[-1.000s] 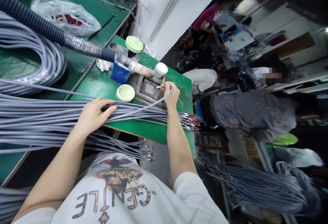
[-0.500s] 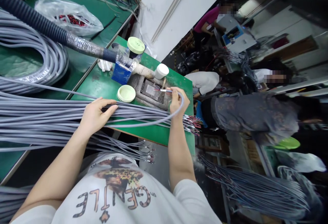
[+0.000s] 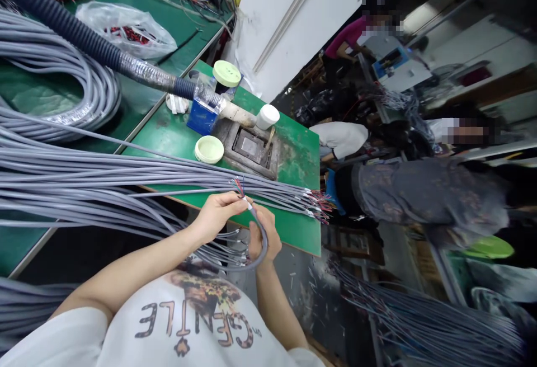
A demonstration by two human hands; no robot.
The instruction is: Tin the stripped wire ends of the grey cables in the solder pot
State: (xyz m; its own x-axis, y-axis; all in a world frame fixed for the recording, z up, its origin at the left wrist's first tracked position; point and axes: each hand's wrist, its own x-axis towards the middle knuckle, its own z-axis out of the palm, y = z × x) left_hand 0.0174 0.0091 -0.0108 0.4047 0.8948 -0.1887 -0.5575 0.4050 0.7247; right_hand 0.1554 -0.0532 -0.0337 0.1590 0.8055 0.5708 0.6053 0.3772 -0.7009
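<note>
A grey multi-core cable [image 3: 264,244] bends in a loop in front of my body, its stripped end showing thin coloured wires [image 3: 240,187] that point up and away. My left hand [image 3: 218,216] pinches this end near its white wrap. My right hand [image 3: 267,233] is closed round the cable just behind the end, and its fingertips are partly hidden. Beyond both hands a bundle of grey cables [image 3: 188,168] lies across the green bench, with bare wire ends [image 3: 321,202] at its right. More cable ends [image 3: 232,249] hang below the bench edge.
A square, dirty metal pot [image 3: 250,146] sits on the bench beside a pale open tub [image 3: 209,149], a white cup [image 3: 267,116] and a lidded jar [image 3: 226,73]. A black hose [image 3: 79,37] reaches over from the left. Co-workers [image 3: 342,135] are at the right.
My right hand has brought the cable end back from above the metal pot towards my body. My left hand has left the cable bundle and taken hold of that end.
</note>
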